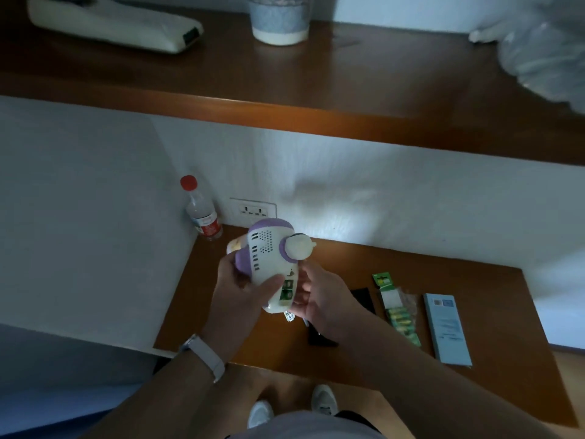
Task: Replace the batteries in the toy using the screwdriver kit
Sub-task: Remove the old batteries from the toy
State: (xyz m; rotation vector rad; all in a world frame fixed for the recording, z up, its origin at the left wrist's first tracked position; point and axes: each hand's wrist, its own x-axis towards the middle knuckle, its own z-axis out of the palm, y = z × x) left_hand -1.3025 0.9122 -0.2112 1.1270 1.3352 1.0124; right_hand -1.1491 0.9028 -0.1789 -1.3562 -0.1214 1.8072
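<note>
Toy (272,264) is lifted clear of the counter (493,312), held between both my hands with its white back towards me. My left hand (235,289) is wrapped round the body, thumb laid across the shell. My right hand (319,299) has its fingers curled against the lower end, beside a small opening where green shows. Whether that hand also pinches a driver I cannot tell; something thin pokes out beneath it, too blurred to name.

I judge the green opening to be the battery bay, and the step in hand to be working at it. To do that well I should keep the left grip firm and unmoving and let only the right fingers work. I should tip the bay up towards what light there is, since the corner is dim and the polarity marks will be hard to read. I should also bring the toy lower over the counter, so a loose screw or cell drops onto wood and not the floor.

The battery pack (400,315) lies on the counter to my right, near the blue box (448,331). A dark flat piece (364,297) sits between it and my right hand, all within easy reach.
</note>
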